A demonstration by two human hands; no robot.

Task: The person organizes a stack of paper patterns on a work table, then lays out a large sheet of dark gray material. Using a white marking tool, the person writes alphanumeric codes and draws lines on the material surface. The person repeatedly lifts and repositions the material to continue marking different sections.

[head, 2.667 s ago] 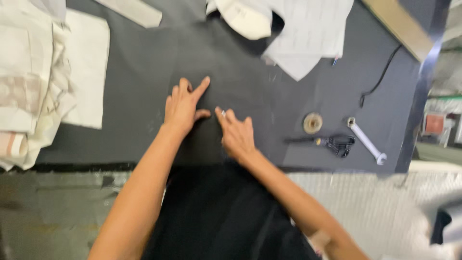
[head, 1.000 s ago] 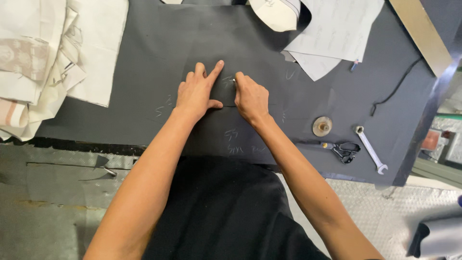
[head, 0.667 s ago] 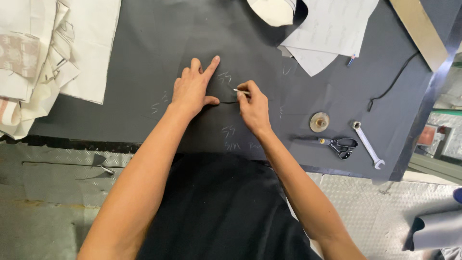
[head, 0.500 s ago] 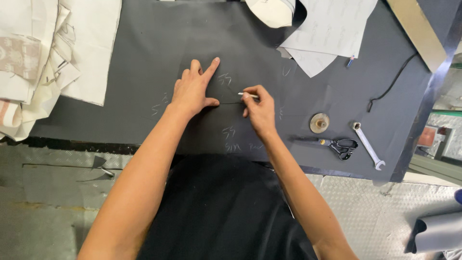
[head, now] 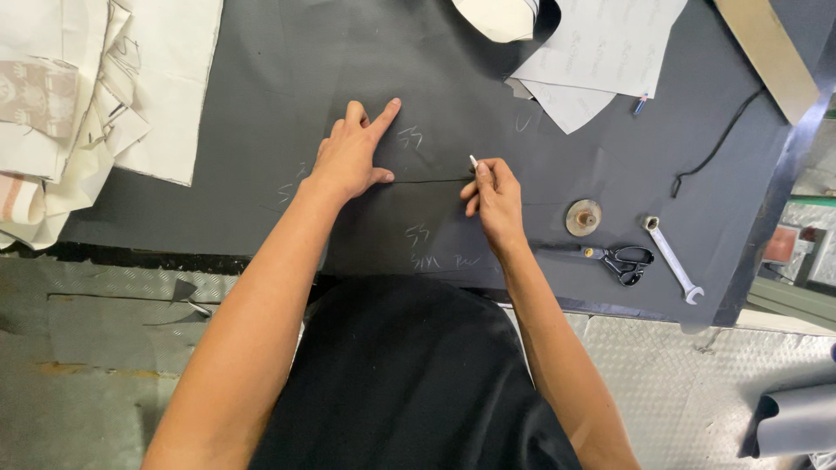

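right hand [head: 495, 193] pinching white chalk [head: 474, 162], now drawn rightward off the left hand [head: 351, 157] | left hand flat, released, pressing dark fabric [head: 261, 104] | chalk line [head: 427, 181] longer between hands, marking progressing

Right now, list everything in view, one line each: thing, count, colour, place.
dark fabric: one, charcoal grey, spread over the table, chalk marks on it
chalk: one, white, pinched in the right hand
paper patterns: several, white, top right
cloth pieces: a stack, cream, top left
scissors: one, black-handled, right of the hands
wrench: one, silver, beside the scissors
round disc: one, brownish, above the scissors
cable: one, black, far right
left hand: flat on the fabric
right hand: holds the chalk
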